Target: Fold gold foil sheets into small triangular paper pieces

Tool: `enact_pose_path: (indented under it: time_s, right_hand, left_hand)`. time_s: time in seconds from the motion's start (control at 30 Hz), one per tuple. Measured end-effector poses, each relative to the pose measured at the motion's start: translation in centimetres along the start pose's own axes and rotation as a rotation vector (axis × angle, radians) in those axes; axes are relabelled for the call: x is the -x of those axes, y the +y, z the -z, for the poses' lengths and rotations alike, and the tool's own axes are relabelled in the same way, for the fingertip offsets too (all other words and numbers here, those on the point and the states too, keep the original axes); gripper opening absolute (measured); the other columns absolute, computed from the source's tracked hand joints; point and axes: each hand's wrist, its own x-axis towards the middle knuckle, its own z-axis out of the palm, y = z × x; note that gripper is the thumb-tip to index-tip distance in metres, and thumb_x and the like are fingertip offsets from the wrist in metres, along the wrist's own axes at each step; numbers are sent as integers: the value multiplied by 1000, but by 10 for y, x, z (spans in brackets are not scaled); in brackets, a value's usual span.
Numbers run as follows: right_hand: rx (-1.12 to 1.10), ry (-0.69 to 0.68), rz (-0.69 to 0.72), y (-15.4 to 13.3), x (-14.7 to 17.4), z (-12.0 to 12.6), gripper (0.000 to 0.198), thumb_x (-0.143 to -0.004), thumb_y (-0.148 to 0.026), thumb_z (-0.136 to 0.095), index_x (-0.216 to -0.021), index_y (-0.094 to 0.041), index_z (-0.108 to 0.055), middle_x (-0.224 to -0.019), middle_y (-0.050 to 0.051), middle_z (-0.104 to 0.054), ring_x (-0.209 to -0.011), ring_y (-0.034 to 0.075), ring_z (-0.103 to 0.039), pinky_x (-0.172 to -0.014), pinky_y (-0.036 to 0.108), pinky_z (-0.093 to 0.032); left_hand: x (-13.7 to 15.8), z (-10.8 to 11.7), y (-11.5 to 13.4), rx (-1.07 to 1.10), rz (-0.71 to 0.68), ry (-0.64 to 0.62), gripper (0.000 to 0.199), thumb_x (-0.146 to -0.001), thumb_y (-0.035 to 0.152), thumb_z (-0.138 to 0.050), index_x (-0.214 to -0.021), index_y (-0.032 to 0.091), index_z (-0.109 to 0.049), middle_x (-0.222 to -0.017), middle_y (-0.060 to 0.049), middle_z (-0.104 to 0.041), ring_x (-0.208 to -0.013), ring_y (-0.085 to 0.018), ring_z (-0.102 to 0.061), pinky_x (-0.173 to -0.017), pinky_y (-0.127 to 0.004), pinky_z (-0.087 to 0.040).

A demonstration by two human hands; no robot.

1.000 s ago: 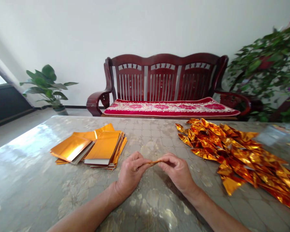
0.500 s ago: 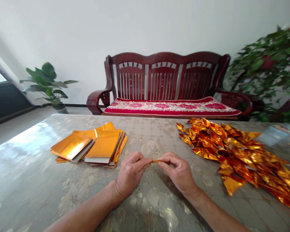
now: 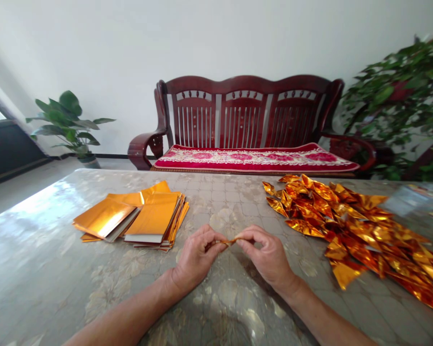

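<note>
Between my fingertips is a small piece of gold foil paper point(image 3: 231, 241), mostly hidden by the fingers. My left hand point(image 3: 201, 253) pinches its left end, and my right hand point(image 3: 265, 252) pinches the other end. Both hands are close together above the middle of the table. Left of them lie stacks of flat gold foil paper sheets point(image 3: 152, 214), with pale undersides showing at the edges. To the right spreads a heap of folded, pointed gold foil pieces point(image 3: 361, 230), apart from my right hand.
The table point(image 3: 130, 298) has a glossy, patterned grey cover. Clear plastic packaging point(image 3: 409, 199) lies at its far right. Behind stands a dark red wooden bench point(image 3: 243, 115) with a red floral cushion point(image 3: 256, 158). Potted plants point(image 3: 69, 120) flank it.
My left fingers have shifted their pinch, and slightly more of the foil paper shows between the hands, looking more twisted or bent. The sheets and heap have stayed put.
</note>
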Motion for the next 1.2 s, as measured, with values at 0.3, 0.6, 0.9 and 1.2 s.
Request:
enact_pose_path:
  time_s: [0.3,0.6,0.9,1.2]
  right_hand:
    - [84,4,52,-7,2,1,11,-85,-18,-61,-74,-20,-64,-71,0,-61,-69,14,-58,-66,25,-45]
    - [43,-51,62,-6,3,0,9,-84,-20,-63,-76,-20,-61,-73,0,-61,-71,15,-58,-69,25,-45]
    - [126,-105,74,-10,2,-1,14,-86,-19,-59,-72,-20,-59,-72,0,-60,-72,15,-57,-70,26,-42]
    - [-52,-62,-171,-2,-3,-8,11,-84,-26,-62,-77,-20,-69,-73,1,-68,-71,17,-62,-68,26,-46]
  left_hand:
    - [0,0,12,2,42,-75,18,-92,26,-57,-92,26,-75,-73,2,-56,-73,-12,-57,-66,-22,-39]
    - [1,-2,17,-6,-24,-23,19,-93,27,-57,-85,22,-74,-76,0,-59,-73,-11,-57,-66,-21,-39]
    - [2,-1,18,-39,-60,-47,23,-94,28,-54,-85,21,-74,-73,0,-58,-70,-10,-56,-64,-22,-38]
    - [-4,-2,13,-3,72,-12,22,-90,23,-55,-79,21,-74,-69,0,-59,-69,-13,-58,-66,-23,-40]
